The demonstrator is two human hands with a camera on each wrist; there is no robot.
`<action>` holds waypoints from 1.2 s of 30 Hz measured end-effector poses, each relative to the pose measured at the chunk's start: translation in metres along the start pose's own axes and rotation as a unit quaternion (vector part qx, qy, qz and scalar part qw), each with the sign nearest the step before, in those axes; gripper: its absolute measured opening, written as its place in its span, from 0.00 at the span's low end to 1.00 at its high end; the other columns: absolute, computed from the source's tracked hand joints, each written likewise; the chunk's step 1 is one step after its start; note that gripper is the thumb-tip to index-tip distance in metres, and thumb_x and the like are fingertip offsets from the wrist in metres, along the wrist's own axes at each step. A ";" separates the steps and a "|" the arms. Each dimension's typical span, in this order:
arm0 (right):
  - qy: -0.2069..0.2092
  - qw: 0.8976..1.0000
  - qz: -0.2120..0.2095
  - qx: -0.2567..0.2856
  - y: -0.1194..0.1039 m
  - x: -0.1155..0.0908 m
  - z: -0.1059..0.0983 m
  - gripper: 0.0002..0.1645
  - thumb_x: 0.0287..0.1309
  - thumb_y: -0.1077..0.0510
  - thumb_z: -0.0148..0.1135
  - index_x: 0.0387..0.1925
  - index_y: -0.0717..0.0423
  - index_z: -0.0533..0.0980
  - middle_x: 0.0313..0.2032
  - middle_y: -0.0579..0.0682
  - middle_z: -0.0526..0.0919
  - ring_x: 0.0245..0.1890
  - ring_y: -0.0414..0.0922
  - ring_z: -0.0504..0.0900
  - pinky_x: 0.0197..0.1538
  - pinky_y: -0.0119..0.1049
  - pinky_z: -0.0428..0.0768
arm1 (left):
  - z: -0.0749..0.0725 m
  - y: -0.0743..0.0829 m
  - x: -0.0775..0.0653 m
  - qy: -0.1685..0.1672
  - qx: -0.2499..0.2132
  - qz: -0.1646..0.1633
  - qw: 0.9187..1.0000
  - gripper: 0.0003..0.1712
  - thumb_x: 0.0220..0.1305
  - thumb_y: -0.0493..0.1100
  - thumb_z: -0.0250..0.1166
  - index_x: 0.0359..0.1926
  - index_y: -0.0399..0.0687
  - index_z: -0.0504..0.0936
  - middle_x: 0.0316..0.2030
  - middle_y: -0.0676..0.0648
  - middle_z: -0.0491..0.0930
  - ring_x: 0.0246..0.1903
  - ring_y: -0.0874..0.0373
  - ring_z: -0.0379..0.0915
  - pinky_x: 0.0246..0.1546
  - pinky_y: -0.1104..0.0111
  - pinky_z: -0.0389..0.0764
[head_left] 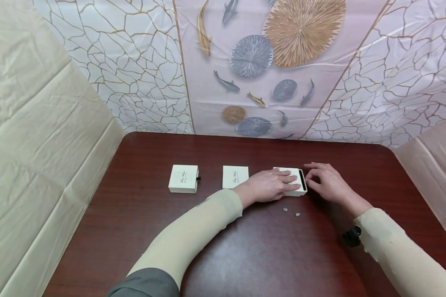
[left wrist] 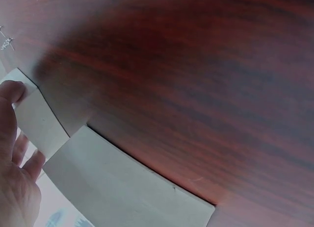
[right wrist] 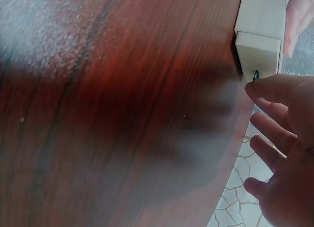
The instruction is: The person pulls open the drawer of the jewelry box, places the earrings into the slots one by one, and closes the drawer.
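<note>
My left hand lies over the right-hand white jewelry box, fingers across its lid and holding it against the table. My right hand is at the box's right end. There, in the right wrist view, thumb and forefinger pinch the small dark ribbon tab on the box's drawer. The drawer sticks out a little from its sleeve, with a dark strip of its inside showing in the head view. Two small shiny stud earrings, one to the left and one to the right, lie in front of this box.
A middle white box stands partly behind my left wrist. Farther left is another white box with its dark tab facing right. All stand on a dark red wooden table, with a patterned cloth hanging behind it.
</note>
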State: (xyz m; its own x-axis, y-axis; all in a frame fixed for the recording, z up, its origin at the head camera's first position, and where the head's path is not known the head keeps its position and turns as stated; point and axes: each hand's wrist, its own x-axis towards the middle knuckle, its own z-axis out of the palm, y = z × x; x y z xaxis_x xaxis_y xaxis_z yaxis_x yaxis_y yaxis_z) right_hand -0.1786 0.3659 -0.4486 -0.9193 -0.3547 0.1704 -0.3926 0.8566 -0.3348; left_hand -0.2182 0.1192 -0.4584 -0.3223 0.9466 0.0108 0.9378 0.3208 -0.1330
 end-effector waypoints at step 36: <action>-0.006 0.999 0.025 -0.020 0.012 -0.008 -0.011 0.10 0.60 0.69 0.65 0.27 0.53 0.82 0.61 0.71 0.81 0.68 0.72 0.72 0.67 0.71 0.66 | 0.000 -0.001 0.001 -0.004 0.009 0.008 1.000 0.30 0.82 0.49 0.58 0.81 0.66 0.69 0.79 0.54 0.67 0.80 0.56 0.58 0.80 0.61 0.60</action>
State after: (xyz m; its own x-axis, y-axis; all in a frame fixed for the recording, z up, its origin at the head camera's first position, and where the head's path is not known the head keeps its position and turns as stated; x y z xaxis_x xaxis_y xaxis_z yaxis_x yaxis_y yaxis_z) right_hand -0.1759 0.3831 -0.4442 -0.9380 -0.3158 0.1428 -0.3453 0.8875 -0.3053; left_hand -0.2194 0.1195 -0.4578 -0.3076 0.9515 0.0010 0.9407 0.3043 -0.1500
